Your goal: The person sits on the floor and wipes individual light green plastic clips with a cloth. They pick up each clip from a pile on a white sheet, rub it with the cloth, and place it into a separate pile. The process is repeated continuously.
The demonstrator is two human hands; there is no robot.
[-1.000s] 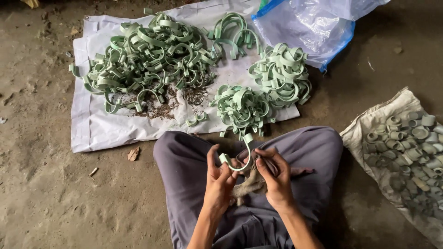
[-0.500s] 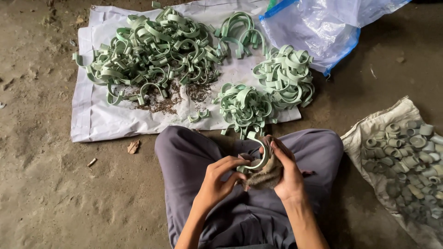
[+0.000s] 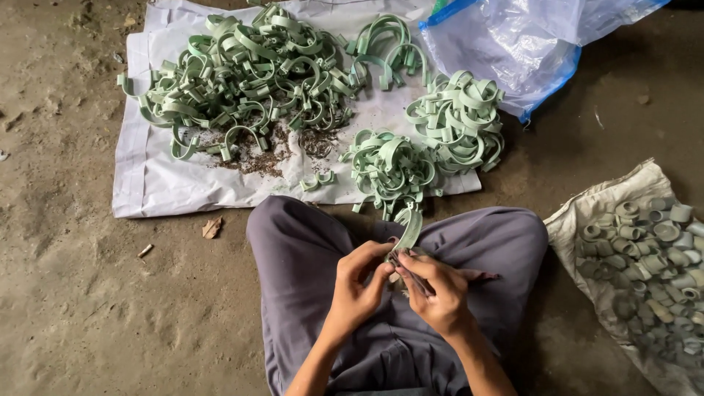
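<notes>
Both hands, left hand point(image 3: 357, 286) and right hand point(image 3: 438, 295), pinch one green clip point(image 3: 408, 231), which sticks up above the fingers.

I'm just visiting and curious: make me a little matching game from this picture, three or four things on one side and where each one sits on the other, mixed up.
Things:
1. green clip
2. biggest heap of green clips
3. clear plastic bag
4. grey rings

Places:
A. on the sack at the right edge
B. held between the left hand and right hand over the lap
C. top right, beyond the white sheet
D. on the left part of the white sheet

Pairs: 1-B, 2-D, 3-C, 4-A
</notes>
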